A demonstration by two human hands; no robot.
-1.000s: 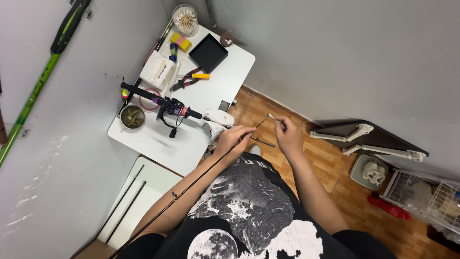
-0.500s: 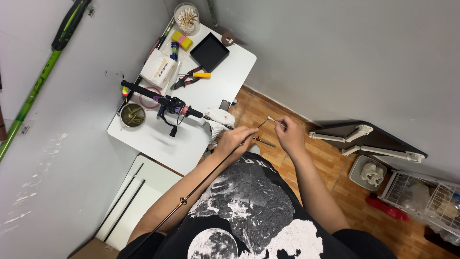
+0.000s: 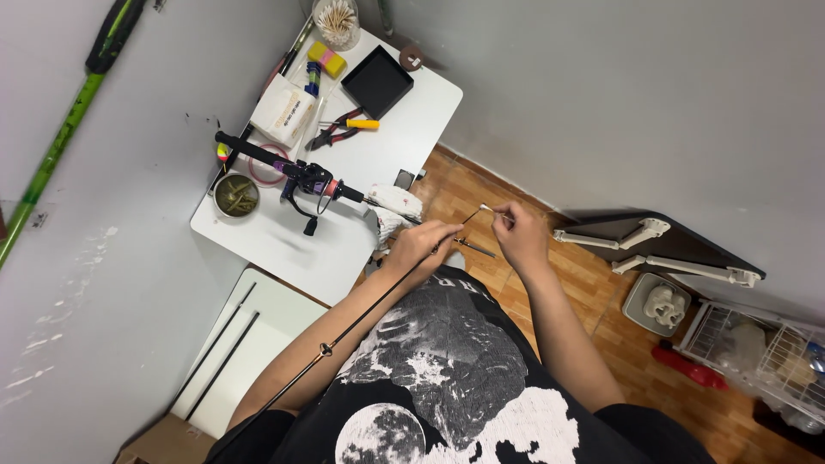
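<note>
From up here I see the table (image 3: 284, 245) ahead and left of both hands, its near edge just beyond the left hand (image 3: 418, 247). The rod (image 3: 378, 296) runs long — from low left by my lap, under the left forearm, up through the left hand, which is clamped on it near the tip. The tip points up and right toward the right hand (image 3: 518, 234), the nearer one to it, fingers pinched together on a small white-ended stick (image 3: 486, 208). Bare wood floor (image 3: 601, 283) lies open to the right of both hands.
</note>
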